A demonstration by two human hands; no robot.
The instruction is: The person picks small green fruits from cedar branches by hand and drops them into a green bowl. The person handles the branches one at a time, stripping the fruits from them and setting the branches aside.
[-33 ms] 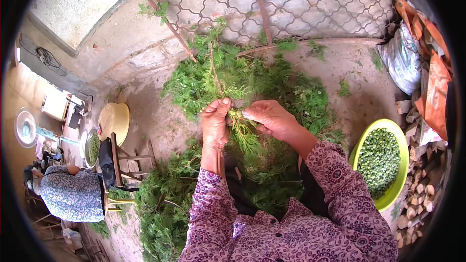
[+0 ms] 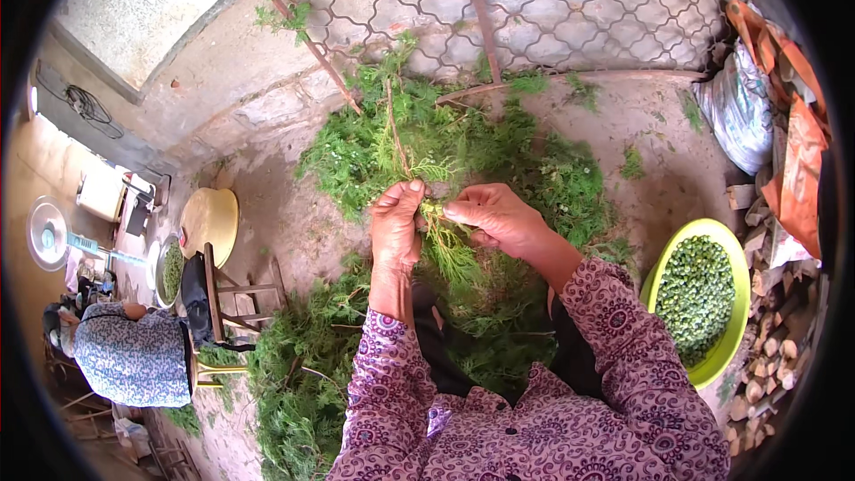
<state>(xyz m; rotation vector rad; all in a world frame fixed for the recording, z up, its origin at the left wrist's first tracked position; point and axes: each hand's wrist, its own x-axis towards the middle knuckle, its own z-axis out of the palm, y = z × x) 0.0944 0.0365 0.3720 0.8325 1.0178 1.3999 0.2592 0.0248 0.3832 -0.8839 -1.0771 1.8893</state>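
My left hand (image 2: pixel 394 221) is closed on a leafy evergreen branch (image 2: pixel 394 134), its bare brown stem pointing up and away past the thumb. Feathery yellow-green sprays of that branch hang below my fingers. Close beside it, my right hand (image 2: pixel 500 218) pinches with thumb and forefinger at the sprays; anything small between those fingertips is hidden. Beneath and beyond both hands lies a heap of cut green branches (image 2: pixel 570 187). A second pile of branches (image 2: pixel 303 392) lies by my left forearm.
To my right stands a yellow-green basin (image 2: pixel 742 303) of small round green pieces, beside stacked firewood (image 2: pixel 770 365) and a white sack (image 2: pixel 737 111). A wire lattice (image 2: pixel 579 9) leans at the wall. At left, another person (image 2: pixel 134 356) sits near a wooden chair (image 2: pixel 240 289) and a fan (image 2: pixel 49 233).
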